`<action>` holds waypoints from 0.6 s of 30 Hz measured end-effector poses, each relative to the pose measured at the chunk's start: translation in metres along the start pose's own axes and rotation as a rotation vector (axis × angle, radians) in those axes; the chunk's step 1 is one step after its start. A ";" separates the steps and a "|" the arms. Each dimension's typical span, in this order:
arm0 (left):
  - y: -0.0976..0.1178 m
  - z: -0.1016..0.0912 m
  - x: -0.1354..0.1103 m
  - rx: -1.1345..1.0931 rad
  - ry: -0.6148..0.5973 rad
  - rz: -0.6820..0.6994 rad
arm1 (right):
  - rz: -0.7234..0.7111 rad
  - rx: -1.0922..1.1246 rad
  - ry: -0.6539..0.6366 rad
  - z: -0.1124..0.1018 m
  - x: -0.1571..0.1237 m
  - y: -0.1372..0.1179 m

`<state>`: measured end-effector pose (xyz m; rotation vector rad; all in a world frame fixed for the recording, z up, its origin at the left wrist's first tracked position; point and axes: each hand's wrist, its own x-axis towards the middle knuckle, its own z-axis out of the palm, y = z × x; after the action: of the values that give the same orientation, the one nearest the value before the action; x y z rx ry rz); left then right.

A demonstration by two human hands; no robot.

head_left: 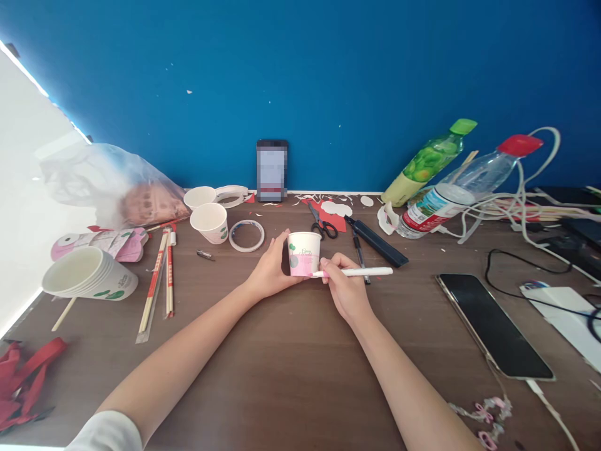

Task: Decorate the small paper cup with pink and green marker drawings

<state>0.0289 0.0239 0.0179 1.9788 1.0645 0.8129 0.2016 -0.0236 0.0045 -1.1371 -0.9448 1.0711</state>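
A small white paper cup [304, 252] stands upright on the brown table [291, 363], its lower part coloured pink. My left hand [271, 271] is wrapped round the cup's left side and steadies it. My right hand [345, 289] pinches a white marker pen [357, 272] that lies almost level, its tip touching the cup's pink lower right side. Both forearms reach in from the bottom edge.
Two more paper cups [210, 222], a tape roll [246, 235], scissors [320, 224] and a black pen [359, 254] lie behind. A stack of cups [89, 277] and chopsticks [159, 280] sit left. Two bottles [429, 160], cables [516, 207] and a phone [493, 326] are right.
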 end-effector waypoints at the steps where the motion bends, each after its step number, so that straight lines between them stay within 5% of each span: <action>1: 0.000 0.000 0.000 0.001 0.001 0.001 | -0.004 -0.004 -0.004 0.000 0.000 0.000; 7: -0.001 0.001 0.000 0.009 0.012 0.020 | 0.061 0.094 -0.066 0.002 -0.001 -0.010; 18: -0.002 0.002 -0.001 -0.038 -0.001 0.026 | 0.066 0.181 0.028 0.003 0.002 -0.015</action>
<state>0.0295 0.0227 0.0152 1.9648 1.0178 0.8393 0.2018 -0.0218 0.0195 -1.0373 -0.7763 1.1671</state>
